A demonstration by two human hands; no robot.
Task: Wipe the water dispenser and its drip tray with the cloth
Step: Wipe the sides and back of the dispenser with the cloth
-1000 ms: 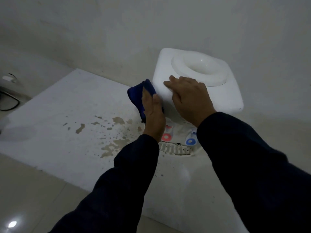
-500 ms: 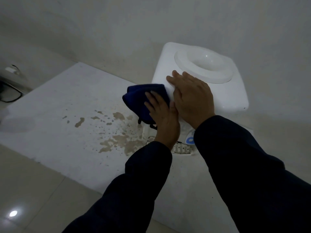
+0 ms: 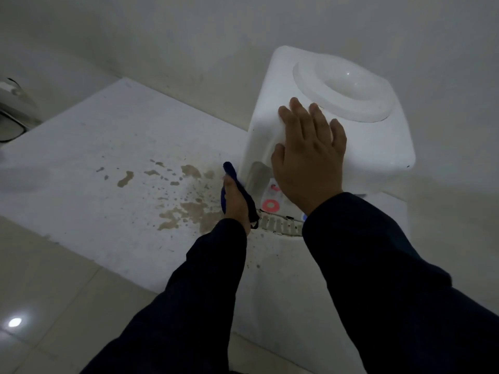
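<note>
A white tabletop water dispenser (image 3: pixel 378 147) stands against the wall on a white slab. Its top has a round bottle socket (image 3: pixel 348 90). My right hand (image 3: pixel 310 155) lies flat on the dispenser's front top edge, fingers straight. My left hand (image 3: pixel 236 203) holds a dark blue cloth (image 3: pixel 229 171) against the lower left side of the dispenser, beside the taps. The red tap (image 3: pixel 271 205) shows below my right hand; the blue tap is mostly hidden by my right sleeve. The slotted drip tray (image 3: pixel 278 225) sits at the dispenser's foot, between my arms.
Brown stains (image 3: pixel 189 209) spot the white slab (image 3: pixel 94 163) left of the dispenser. Glossy floor tiles (image 3: pixel 40 306) lie below the slab's front edge. A dark object with a cable (image 3: pixel 10 122) sits at the far left edge. The wall is close behind.
My left hand has moved the cloth down from the dispenser's upper left corner to its lower left side near the tray. My right hand has stayed on the top edge.
</note>
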